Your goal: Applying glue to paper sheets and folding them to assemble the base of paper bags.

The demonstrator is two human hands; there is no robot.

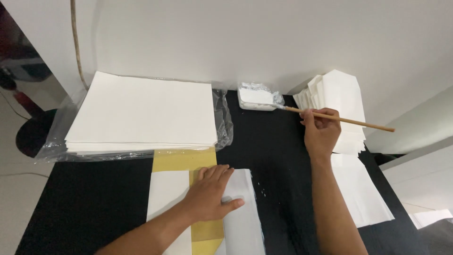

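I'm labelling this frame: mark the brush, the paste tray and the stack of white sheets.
brush (347,120): head view, middle of its wooden handle.
paste tray (257,97): head view, its white contents.
stack of white sheets (144,108): head view, top sheet's centre.

Wooden-handled brush (330,117) tilted, tip at white glue tub (256,97), folded white paper (238,208) flat

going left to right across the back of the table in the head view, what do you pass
stack of white paper sheets on clear plastic → small white tray of paste → right hand holding the wooden brush → pile of folded white paper pieces
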